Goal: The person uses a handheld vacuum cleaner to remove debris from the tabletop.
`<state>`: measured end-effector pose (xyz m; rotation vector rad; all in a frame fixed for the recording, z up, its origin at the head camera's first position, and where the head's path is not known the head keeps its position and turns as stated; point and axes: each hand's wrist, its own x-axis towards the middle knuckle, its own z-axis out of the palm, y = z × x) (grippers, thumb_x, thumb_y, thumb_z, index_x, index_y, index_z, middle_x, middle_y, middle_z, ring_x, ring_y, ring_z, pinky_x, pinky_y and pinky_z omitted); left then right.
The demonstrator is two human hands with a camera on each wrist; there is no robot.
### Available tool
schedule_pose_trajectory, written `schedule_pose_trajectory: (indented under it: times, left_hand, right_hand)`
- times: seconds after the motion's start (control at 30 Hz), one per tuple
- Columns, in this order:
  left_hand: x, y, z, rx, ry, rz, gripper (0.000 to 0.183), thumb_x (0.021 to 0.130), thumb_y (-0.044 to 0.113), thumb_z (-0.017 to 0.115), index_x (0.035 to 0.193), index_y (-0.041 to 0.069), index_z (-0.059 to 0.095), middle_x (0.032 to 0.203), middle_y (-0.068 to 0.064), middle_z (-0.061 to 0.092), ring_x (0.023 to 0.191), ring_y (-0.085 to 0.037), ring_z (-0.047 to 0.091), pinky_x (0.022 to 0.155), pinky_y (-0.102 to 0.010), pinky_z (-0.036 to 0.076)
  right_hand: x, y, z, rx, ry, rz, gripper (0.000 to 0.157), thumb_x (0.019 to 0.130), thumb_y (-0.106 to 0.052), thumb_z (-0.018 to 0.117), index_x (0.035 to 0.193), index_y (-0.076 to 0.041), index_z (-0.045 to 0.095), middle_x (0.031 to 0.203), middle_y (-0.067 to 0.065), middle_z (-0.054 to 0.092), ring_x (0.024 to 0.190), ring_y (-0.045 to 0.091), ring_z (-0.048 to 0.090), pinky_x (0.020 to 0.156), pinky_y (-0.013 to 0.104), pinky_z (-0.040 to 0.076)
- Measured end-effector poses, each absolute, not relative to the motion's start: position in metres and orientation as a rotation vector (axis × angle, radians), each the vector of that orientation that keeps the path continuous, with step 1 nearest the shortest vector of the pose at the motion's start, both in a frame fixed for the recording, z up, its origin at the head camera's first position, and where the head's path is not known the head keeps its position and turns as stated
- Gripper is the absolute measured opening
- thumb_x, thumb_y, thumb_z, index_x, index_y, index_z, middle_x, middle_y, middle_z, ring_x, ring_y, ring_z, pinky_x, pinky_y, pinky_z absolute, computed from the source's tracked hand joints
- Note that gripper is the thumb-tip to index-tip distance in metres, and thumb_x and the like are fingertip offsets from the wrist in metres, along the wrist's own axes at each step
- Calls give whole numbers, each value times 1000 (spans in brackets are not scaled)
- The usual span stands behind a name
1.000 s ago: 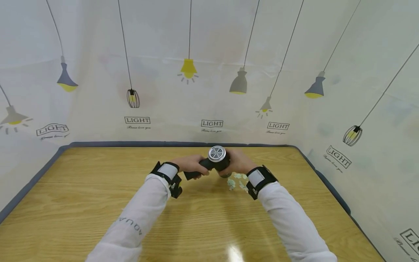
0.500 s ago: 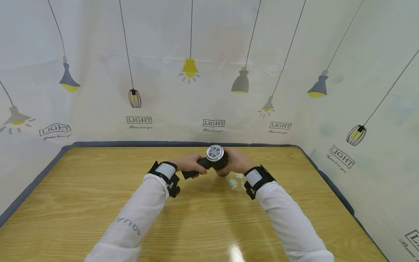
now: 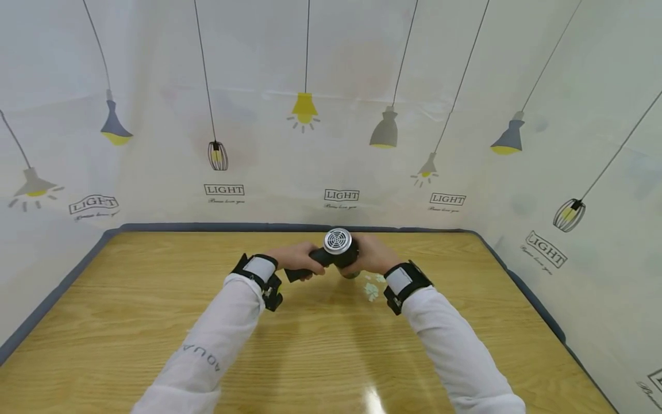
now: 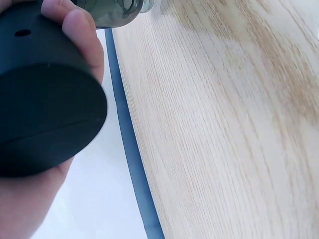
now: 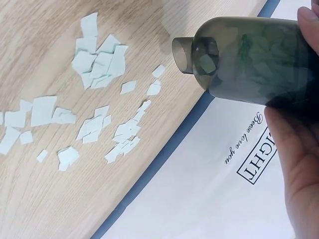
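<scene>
A black handheld vacuum cleaner (image 3: 338, 242) with a round silver vent is held between both hands, over the far part of the table. My left hand (image 3: 296, 257) grips its handle, whose black end (image 4: 50, 112) fills the left wrist view's upper left. My right hand (image 3: 373, 254) holds the body from the right side. In the right wrist view, its smoky clear dust cup (image 5: 234, 59) ends in a short open nozzle (image 5: 183, 55); pale scraps show inside. Torn pale green paper scraps (image 5: 99, 59) lie on the table in front of and beside the nozzle.
The wooden table (image 3: 320, 356) has a dark blue edge strip (image 3: 233, 227) along the back and sides. Behind it hangs a pale wall covering (image 3: 258, 144) printed with lamps and lettering.
Both hands and the vacuum cleaner have shifted slightly left over the table. The head view has turned a little left. Some scraps near the right wrist are now covered in that view.
</scene>
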<state>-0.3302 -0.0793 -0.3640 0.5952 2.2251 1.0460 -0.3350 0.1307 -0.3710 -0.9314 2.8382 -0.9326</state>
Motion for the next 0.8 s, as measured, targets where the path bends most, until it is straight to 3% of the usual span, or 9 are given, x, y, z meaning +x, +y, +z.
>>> schedule_pose_trajectory:
  times: [0.8]
  left_hand:
    - [-335,-76,-362,620,2233,1063,26,83,9,59,103,-6,55,66,1,53,54,-8,51,51,-19,47]
  right_hand:
    - [-336,133,-369,-852,2846,-940,65,63,-9,86,121,5,61,120,24,69,110,34,62,102,53,49]
